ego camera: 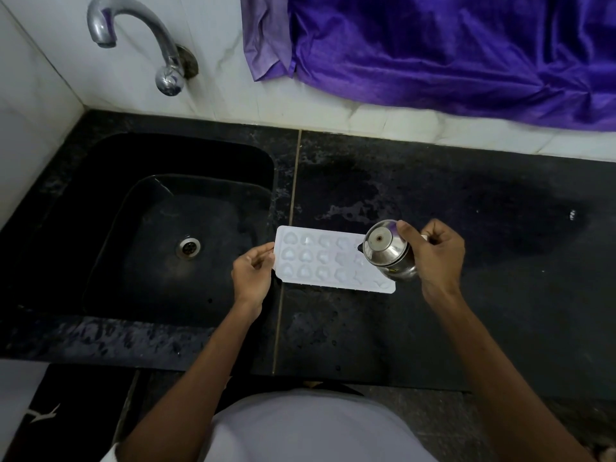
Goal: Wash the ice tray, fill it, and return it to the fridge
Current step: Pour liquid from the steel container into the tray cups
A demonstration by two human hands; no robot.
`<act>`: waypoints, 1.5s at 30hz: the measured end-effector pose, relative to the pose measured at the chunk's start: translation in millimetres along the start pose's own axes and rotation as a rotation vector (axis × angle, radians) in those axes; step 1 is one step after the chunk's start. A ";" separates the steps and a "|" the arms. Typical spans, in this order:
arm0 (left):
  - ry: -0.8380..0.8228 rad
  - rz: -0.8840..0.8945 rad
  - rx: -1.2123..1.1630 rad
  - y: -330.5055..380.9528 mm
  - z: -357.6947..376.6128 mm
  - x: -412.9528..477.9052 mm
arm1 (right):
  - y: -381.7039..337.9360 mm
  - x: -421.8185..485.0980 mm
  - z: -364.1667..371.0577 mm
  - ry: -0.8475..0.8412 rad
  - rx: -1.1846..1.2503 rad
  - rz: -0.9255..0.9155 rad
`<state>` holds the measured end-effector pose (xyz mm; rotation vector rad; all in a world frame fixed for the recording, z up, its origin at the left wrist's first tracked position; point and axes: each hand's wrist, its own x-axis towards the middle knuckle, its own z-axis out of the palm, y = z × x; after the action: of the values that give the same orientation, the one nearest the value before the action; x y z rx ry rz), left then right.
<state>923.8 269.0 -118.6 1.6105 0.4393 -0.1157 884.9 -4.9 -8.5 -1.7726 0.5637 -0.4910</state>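
Observation:
A white ice tray [320, 261] with heart-shaped cells lies flat on the black counter, just right of the sink. My left hand [252, 272] grips its left edge with fingers and thumb. My right hand [433, 258] holds a small steel water pot [388, 251], tilted on its side over the tray's right end, its bottom facing me. The pot hides the tray's right cells. I cannot tell whether water is flowing.
A black sink [100, 228] with a steel drain [189, 248] lies left of the tray. A chrome tap [133, 38] juts from the white wall above it. A purple cloth [450, 51] hangs at the back right. The black counter [500, 295] shows wet patches.

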 end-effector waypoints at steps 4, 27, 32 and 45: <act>0.008 -0.005 0.001 1.5 0.6 -0.8 | -0.9 0.2 -0.3 0.001 0.096 0.078; 0.010 -0.009 0.027 4.8 0.0 -2.9 | -8.5 -5.8 28.8 -0.067 0.008 -0.009; -0.006 0.022 0.022 6.7 -0.5 -5.8 | -8.4 -5.2 28.8 -0.074 0.003 -0.016; 0.001 0.010 0.035 5.1 -0.1 -3.4 | -9.0 -2.7 28.1 -0.081 -0.015 -0.035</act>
<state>922.4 268.2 -112.7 1.6472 0.4316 -0.1159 900.5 20.3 -7.1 -1.8103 0.4816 -0.4378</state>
